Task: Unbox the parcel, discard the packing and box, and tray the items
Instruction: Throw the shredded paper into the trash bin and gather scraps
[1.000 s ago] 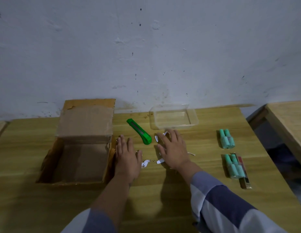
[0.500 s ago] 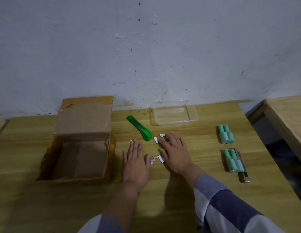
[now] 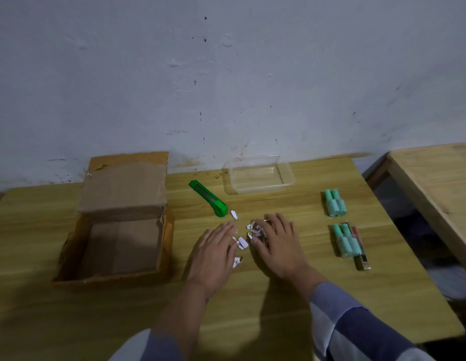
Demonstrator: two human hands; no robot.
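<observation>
Both hands are lying palm-down with fingers spread on the wooden bench (image 3: 278,321): the left hand (image 3: 213,256) and right hand (image 3: 278,246) are flanking a cluster of white paper scraps (image 3: 246,237), touching them without gripping. The opened cardboard box (image 3: 117,230) is sitting at left. The clear tray (image 3: 258,175) is standing behind, beside a green utility knife (image 3: 208,199). 2 packs of mint-green items (image 3: 334,203) (image 3: 346,239) are lying at right.

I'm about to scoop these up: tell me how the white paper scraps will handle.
The paper scraps look thin and curled, so probably light and floppy. Scattered between the left hand and right hand, they will likely slide and slip through fingers.
</observation>
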